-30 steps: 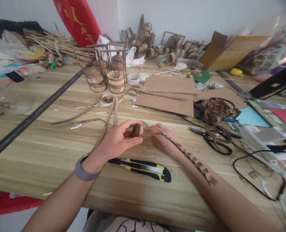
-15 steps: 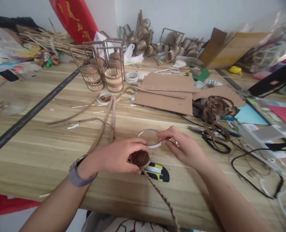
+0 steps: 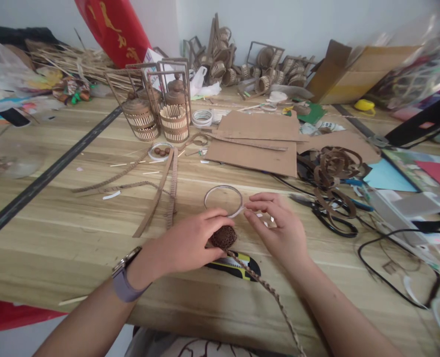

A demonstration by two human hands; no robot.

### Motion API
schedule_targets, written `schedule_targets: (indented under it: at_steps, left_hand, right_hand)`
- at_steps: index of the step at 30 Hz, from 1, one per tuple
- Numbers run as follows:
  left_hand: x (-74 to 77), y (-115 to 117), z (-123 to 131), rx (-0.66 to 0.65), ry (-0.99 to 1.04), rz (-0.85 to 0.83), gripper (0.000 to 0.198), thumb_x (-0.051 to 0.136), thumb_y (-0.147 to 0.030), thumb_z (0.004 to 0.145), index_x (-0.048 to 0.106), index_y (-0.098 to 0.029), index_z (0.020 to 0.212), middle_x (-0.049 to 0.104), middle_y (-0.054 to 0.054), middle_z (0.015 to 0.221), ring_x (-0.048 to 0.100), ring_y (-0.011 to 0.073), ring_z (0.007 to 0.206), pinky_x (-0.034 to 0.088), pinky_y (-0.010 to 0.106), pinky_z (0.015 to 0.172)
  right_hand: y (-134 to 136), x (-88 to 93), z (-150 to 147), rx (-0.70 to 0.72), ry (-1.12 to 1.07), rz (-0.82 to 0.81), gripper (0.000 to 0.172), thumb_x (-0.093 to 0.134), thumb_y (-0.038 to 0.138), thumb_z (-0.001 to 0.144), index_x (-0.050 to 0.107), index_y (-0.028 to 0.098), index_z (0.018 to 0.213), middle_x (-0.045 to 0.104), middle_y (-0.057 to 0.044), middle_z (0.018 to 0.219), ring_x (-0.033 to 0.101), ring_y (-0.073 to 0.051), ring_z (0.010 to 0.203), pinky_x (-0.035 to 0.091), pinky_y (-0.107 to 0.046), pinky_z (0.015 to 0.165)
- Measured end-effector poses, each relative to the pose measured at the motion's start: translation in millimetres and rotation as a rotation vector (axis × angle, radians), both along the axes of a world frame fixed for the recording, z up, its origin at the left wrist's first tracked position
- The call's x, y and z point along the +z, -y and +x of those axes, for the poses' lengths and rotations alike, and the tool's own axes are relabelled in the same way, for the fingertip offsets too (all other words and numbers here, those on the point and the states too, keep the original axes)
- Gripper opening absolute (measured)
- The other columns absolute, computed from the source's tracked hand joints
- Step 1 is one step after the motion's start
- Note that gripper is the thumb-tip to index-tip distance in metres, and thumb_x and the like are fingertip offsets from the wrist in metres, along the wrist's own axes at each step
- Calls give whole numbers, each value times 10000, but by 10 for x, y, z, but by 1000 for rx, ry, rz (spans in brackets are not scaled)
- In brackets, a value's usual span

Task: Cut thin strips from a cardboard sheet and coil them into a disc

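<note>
My left hand (image 3: 186, 243), with a watch on the wrist, is closed around a tightly wound coil of brown corrugated paper strip (image 3: 223, 237). From the coil a long loose tail (image 3: 275, 295) runs down toward the table's front edge. Beneath the coil lies a yellow and black box cutter (image 3: 247, 265), partly covered by that hand. Just beyond is a thin roll of white tape (image 3: 223, 187), shaped like a ring. My right hand (image 3: 275, 223) has thumb and fingertips close together at the tape's pale end, beside the roll.
Brown paper strips (image 3: 160, 193) lie to the left. Lidded slatted baskets (image 3: 141, 119) and cardboard sheets (image 3: 253, 153) stand or lie farther back. At right are black-handled scissors (image 3: 335, 223), curled brown strips (image 3: 335, 168) and a black cable (image 3: 376, 277).
The tape roll has shifted slightly left and away from me, and its end now stretches toward my right fingers. My left hand and the coil have moved a little right.
</note>
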State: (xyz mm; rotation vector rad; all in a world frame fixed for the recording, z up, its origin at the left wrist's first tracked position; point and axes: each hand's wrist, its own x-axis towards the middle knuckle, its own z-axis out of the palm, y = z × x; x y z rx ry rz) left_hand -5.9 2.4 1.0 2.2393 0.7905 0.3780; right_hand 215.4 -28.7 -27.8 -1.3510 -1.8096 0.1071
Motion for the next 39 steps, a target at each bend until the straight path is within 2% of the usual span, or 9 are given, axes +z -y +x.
schedule_targets:
  at_steps: [4,8,14,16,20,26,34,36,39]
  left_hand:
    - [-23,11,25,72,-29,41,487,708,-144,785,596,-192,1256,564,117,1404,570,290,1275,465,432,1095]
    - [-56,3,49,131,-23,84,468,728,-175,797,589,-193,1243,578,111,1382,568,281,1277,464,420,1101]
    - [-66,38,61,127,-45,151,433,697,-166,828,575,-207,1242,586,98,1365,611,269,1216,506,406,1050]
    - [-71,63,66,117,-61,171,441,691,-176,842,564,-199,1263,576,104,1379,609,268,1221,508,402,1050]
    - [-97,107,91,82,-81,191,463,683,-196,861,545,-188,1303,538,123,1426,589,278,1254,502,417,1067]
    - [-103,129,140,42,-61,168,468,690,-146,832,562,-157,1282,551,139,1407,612,289,1222,521,427,1053]
    - [-59,148,169,60,-55,154,496,730,-174,808,571,-130,1275,579,163,1368,639,312,1167,541,462,1018]
    - [-62,152,169,51,-46,159,471,733,-182,810,582,-123,1252,598,162,1338,643,315,1155,546,464,1004]
    - [-71,156,164,30,-25,163,456,741,-176,803,588,-129,1229,608,154,1322,644,307,1148,555,446,985]
  right_hand:
    - [32,29,-34,8,-33,-8,48,657,223,867,654,235,821,659,-46,925,671,-186,862,568,-339,729]
    - [63,58,-48,66,-2,27,55,649,202,868,673,244,843,650,-45,936,655,-193,895,553,-348,746]
    - [13,66,40,-150,-79,85,89,626,184,896,680,252,914,669,-39,900,639,-185,825,526,-340,690]
    - [8,70,41,-151,5,155,117,639,155,883,680,250,937,661,-41,908,629,-186,837,512,-338,699]
    - [23,70,-22,-45,250,298,205,641,127,884,676,239,1052,649,-42,908,596,-170,785,458,-335,695]
    - [35,89,-92,-48,547,405,94,653,144,898,690,201,963,646,-21,780,521,-151,707,360,-331,675]
    - [56,136,-98,-59,655,402,143,604,176,929,661,206,802,651,-14,748,512,-164,688,355,-342,696]
    - [46,112,-97,-45,601,349,140,588,181,931,655,198,810,647,-23,763,526,-168,697,358,-348,694]
    - [23,66,-104,15,353,188,104,581,171,905,648,206,834,631,-21,791,571,-176,759,385,-344,706]
